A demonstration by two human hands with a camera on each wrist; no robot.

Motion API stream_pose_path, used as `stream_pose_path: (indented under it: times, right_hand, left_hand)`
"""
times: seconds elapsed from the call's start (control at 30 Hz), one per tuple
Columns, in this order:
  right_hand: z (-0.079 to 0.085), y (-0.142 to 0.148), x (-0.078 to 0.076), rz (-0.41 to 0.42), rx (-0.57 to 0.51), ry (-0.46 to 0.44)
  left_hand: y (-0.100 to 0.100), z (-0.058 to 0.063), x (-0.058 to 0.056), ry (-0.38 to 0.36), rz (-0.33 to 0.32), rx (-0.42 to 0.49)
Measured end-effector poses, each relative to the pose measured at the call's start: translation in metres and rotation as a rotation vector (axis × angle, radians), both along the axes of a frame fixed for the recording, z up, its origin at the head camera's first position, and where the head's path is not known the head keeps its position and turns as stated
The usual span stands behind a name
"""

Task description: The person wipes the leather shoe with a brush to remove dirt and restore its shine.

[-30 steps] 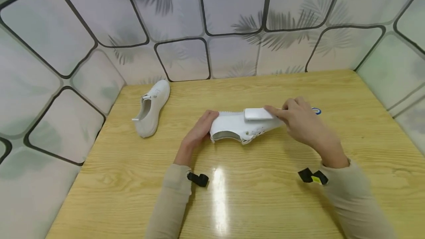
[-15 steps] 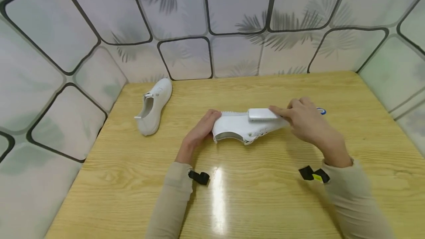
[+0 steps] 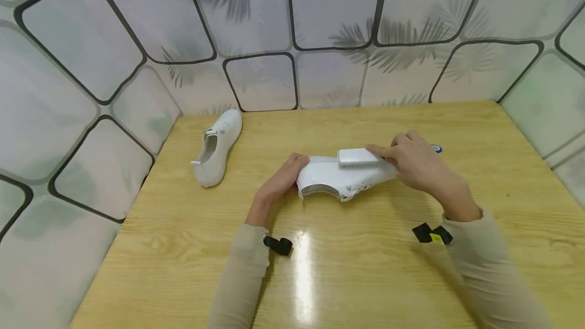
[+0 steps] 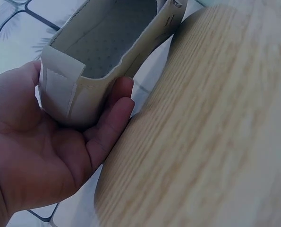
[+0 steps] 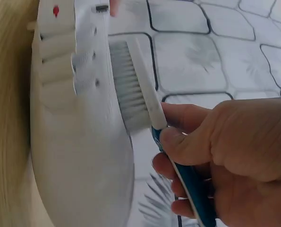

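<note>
White shoe [image 3: 340, 179] on its side, table [image 3: 365, 268] centre. L hand [image 3: 279, 184] cups heel, fingers curled round it. R hand [image 3: 413, 164] grips brush [image 3: 358, 157], bristles against shoe's side.

A light wooden table [image 3: 365, 278] with a yellowish grain stands pushed into a corner. Pale grey walls [image 3: 320, 14] rise around it on three sides, patterned with rounded black-outlined panels and faint palm-leaf prints. A bright streak of overhead light [image 3: 303, 273] glares off the glossy tabletop near its front edge.
</note>
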State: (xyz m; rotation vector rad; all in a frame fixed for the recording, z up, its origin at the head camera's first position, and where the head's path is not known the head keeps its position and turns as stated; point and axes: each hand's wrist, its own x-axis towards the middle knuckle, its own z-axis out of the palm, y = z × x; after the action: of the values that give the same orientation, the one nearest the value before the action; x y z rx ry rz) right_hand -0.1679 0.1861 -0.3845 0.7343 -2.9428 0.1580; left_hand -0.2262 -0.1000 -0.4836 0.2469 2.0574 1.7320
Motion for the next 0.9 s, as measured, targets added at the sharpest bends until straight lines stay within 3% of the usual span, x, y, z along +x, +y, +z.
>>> stream_pose_path:
  times: [0.1,0.3,0.53,0.63,0.9]
  right_hand:
    - [-0.006,-0.015,-0.006,0.052,0.014,0.024]
    - [-0.019,-0.042,-0.013,0.047,-0.017,-0.022]
    - [0.003,0.022,0.001,0.036,-0.036,-0.027]
    - [0.004,0.032,0.004,0.028,-0.036,0.008]
    - [-0.024,-0.044,-0.012,0.13,0.006,0.067]
  left_hand:
    - [0.0,0.001,0.0,0.006,-0.002,-0.008]
    - [-0.001,-0.004,0.0,0.005,-0.079,0.053]
    - [-0.007,-0.001,0.0,-0.003,-0.132,0.036]
    - [-0.006,0.0,-0.002,0.019,-0.137,0.016]
    - [0.003,-0.008,-0.004,-0.067,-0.139,0.151]
